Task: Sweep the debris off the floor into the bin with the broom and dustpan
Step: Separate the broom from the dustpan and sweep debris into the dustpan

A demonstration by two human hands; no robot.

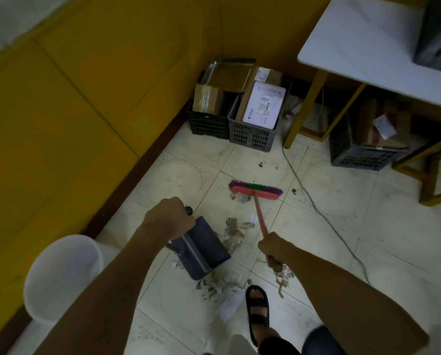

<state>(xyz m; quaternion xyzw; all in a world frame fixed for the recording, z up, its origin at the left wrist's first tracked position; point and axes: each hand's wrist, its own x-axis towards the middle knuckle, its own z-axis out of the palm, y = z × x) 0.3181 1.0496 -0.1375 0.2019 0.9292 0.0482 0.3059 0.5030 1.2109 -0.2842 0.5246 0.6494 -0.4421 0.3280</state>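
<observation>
My left hand (169, 216) has its fingers curled tight round the dustpan (204, 248) handle, and the pan sits low on the floor (316, 252), near-left of centre. My right hand (275, 248) is fisted on the broom (255, 190) stick. The stick runs far from that hand to the head, which lies left-to-right on the tile.

Key relation: the main debris (236, 226) lies between the broom head (far) and the pan (near-left), just beside the pan's right edge. I judge the pull should come near and slightly left, along the stick. More scraps lie near of the pan by the sandalled foot (257, 311), outside that stroke. The bin (68, 272) stands near-left, on the pan-hand side. I can't tell which way the pan's mouth faces.
</observation>
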